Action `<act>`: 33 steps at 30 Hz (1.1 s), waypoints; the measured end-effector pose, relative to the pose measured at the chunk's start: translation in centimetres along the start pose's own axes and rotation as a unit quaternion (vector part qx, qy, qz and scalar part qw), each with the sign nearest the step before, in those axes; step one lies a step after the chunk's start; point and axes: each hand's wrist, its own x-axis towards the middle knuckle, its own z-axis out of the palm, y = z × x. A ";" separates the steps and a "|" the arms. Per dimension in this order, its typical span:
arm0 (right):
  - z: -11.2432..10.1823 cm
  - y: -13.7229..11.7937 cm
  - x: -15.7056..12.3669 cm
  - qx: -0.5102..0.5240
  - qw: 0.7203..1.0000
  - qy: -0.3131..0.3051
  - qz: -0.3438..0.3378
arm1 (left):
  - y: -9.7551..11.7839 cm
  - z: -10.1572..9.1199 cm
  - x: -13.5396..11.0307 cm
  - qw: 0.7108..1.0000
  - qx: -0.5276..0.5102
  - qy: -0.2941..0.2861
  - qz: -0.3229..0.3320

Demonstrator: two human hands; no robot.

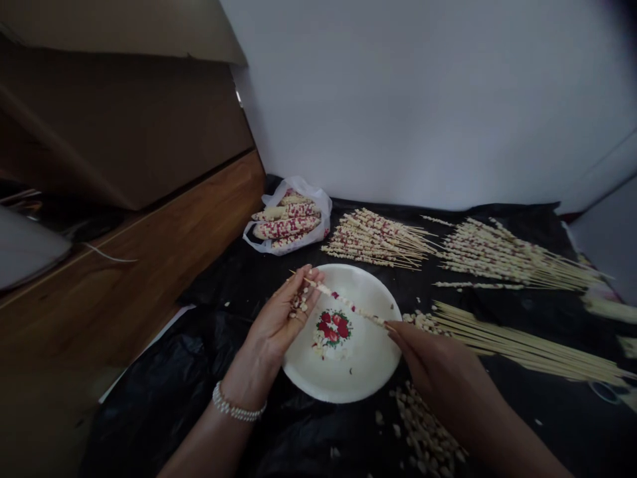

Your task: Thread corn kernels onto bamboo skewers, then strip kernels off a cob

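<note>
My left hand [279, 322] is cupped palm up over the left rim of a white plate [358, 372], with several corn kernels [299, 302] lying in it and its fingertips touching the tip of a thin wooden skewer [343, 302]. The skewer carries white and red kernels threaded along it. My right hand [428, 362] pinches the skewer's other end over the plate's right rim. The plate has a red flower print [333, 326] in its middle with a few kernels beside it.
A plastic bag of red-and-white corn cobs [288, 222] lies behind the plate. Two heaps of threaded skewers [378, 239] [507, 255] lie at the back, bare skewers [522, 342] at right, loose kernels [423, 425] on black plastic sheeting. A wooden floor and cardboard box are at left.
</note>
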 end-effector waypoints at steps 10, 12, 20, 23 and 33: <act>-0.3 -0.7 0.3 -0.152 0.978 0.107 -0.097 | -2.9 0.3 0.4 0.995 0.033 -0.074 -0.057; 0.4 -1.0 0.6 -0.122 0.983 0.097 -0.094 | -3.5 0.3 0.8 0.988 0.032 -0.090 -0.118; 1.3 -0.2 1.2 -0.028 0.993 0.090 -0.075 | -2.6 0.1 1.2 0.963 -0.001 -0.200 -0.180; 1.4 0.3 1.2 -0.042 0.992 0.097 -0.064 | -2.2 -0.7 1.4 0.958 0.025 -0.237 -0.157; 1.7 0.1 1.8 -0.124 0.974 0.171 -0.080 | -2.0 -0.7 1.1 0.968 0.067 -0.153 -0.186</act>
